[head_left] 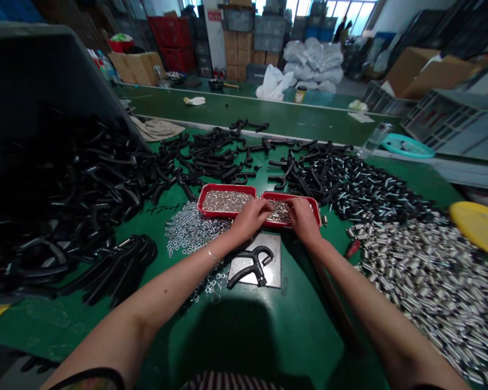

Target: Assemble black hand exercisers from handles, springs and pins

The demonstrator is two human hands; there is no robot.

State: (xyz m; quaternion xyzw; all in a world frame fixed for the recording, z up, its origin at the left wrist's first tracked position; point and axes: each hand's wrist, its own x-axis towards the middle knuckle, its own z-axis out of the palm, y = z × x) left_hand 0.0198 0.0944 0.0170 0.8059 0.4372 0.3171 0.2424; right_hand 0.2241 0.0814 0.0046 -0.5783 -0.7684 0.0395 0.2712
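My left hand (251, 218) is at the left side of the right red tray (318, 212), fingers curled at the small metal pins (279, 212) inside. On the tray's right side, my right hand (303, 216) dips its bent fingertips into the same pins. Whatever either hand pinches is too small to make out. Beside it stands another red tray (200, 199) of tiny metal parts (228, 201). Nearer me, a black hand-grip exerciser part (250, 265) lies on a metal plate (274, 249), apart from both hands.
Loose washers (187, 230) spread on the left, near a dark bin (65, 40) spilling black handles (97, 179). Black screw knobs (361, 184) and metal cylinders (423, 271) heap on the right, by a yellow lid (480, 225). A red-handled tool (353, 248) lies close to my right forearm.
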